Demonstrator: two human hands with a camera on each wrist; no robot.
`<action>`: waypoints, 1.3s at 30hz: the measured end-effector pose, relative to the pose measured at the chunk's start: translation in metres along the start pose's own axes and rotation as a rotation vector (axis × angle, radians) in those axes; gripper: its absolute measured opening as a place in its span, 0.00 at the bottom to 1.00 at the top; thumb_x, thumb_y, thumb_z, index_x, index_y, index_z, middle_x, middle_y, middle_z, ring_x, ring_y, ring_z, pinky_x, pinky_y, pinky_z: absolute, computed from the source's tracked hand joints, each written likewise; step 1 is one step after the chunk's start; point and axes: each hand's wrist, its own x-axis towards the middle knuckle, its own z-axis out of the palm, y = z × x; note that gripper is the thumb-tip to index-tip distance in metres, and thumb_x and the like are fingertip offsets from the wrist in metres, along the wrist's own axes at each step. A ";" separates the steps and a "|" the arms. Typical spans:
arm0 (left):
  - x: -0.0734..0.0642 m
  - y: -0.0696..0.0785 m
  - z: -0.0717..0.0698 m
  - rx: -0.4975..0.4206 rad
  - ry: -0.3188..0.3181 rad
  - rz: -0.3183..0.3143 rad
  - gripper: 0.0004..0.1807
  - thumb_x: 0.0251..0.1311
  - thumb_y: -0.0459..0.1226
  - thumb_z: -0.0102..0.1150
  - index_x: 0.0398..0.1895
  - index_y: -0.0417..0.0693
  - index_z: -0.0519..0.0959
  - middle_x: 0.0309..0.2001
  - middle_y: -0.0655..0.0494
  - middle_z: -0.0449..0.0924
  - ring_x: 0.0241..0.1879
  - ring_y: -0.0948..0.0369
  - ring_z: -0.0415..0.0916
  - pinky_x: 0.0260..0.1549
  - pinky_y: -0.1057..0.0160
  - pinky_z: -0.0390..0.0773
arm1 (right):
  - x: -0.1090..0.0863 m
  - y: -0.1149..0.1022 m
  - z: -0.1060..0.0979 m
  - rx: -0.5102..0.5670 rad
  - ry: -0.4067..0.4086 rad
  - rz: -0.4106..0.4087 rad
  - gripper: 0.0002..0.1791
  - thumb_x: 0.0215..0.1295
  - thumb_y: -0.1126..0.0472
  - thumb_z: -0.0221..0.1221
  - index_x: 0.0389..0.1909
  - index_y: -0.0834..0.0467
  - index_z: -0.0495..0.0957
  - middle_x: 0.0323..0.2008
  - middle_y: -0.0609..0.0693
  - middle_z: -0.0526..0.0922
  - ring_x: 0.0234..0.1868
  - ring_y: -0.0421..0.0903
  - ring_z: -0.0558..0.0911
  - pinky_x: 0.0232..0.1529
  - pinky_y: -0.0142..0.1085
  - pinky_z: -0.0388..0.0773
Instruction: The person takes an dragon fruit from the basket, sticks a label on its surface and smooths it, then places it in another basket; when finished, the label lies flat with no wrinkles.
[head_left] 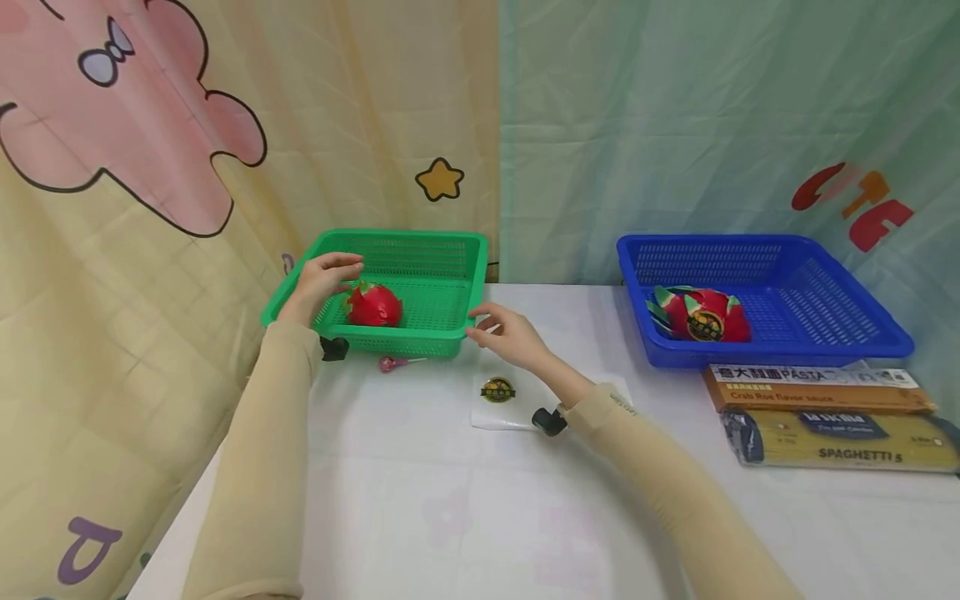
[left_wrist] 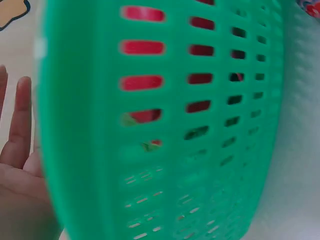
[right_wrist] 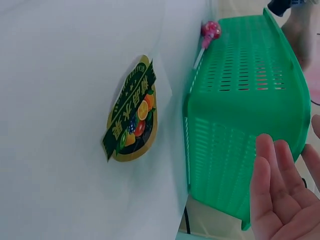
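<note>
My left hand hovers over the left side of a green plastic basket, its fingers loosely bent above a red dragon fruit that lies inside. In the left wrist view, the fruit shows red through the slots of the basket's wall. At the basket's right front corner is my right hand, fingertips right at the rim. The right wrist view shows its fingers fairly straight, alongside the basket's end wall. Neither hand grips anything.
A pink lollipop lies before the green basket. A clear bag with a gold-and-black sticker lies under my right forearm. On the right, a blue basket holds another dragon fruit; a pasta box and a spaghetti pack lie before it.
</note>
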 end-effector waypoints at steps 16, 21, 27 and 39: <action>0.007 -0.025 0.007 0.073 -0.023 -0.007 0.22 0.67 0.37 0.52 0.62 0.42 0.69 0.63 0.43 0.66 0.55 0.53 0.69 0.55 0.56 0.69 | 0.002 0.003 0.006 0.029 0.000 -0.029 0.23 0.65 0.51 0.58 0.57 0.55 0.73 0.44 0.51 0.80 0.41 0.56 0.82 0.36 0.41 0.76; 0.008 -0.025 0.009 0.071 -0.025 -0.016 0.22 0.67 0.35 0.51 0.62 0.39 0.69 0.63 0.41 0.64 0.54 0.53 0.69 0.53 0.57 0.70 | 0.003 0.004 0.006 0.034 0.003 -0.031 0.23 0.65 0.50 0.58 0.57 0.56 0.73 0.44 0.51 0.80 0.41 0.56 0.82 0.36 0.41 0.77; 0.009 -0.024 0.010 0.066 0.004 -0.019 0.20 0.65 0.32 0.53 0.60 0.38 0.71 0.60 0.43 0.69 0.43 0.62 0.74 0.43 0.66 0.75 | 0.004 0.006 0.006 0.058 -0.004 -0.028 0.23 0.65 0.50 0.58 0.58 0.56 0.73 0.44 0.51 0.80 0.41 0.57 0.81 0.37 0.41 0.77; 0.012 -0.013 0.020 -0.058 0.099 0.029 0.18 0.61 0.32 0.59 0.54 0.36 0.74 0.51 0.44 0.75 0.36 0.66 0.78 0.46 0.63 0.77 | 0.005 0.006 0.006 0.100 -0.040 0.003 0.24 0.66 0.52 0.57 0.60 0.57 0.69 0.43 0.54 0.81 0.40 0.55 0.82 0.40 0.43 0.78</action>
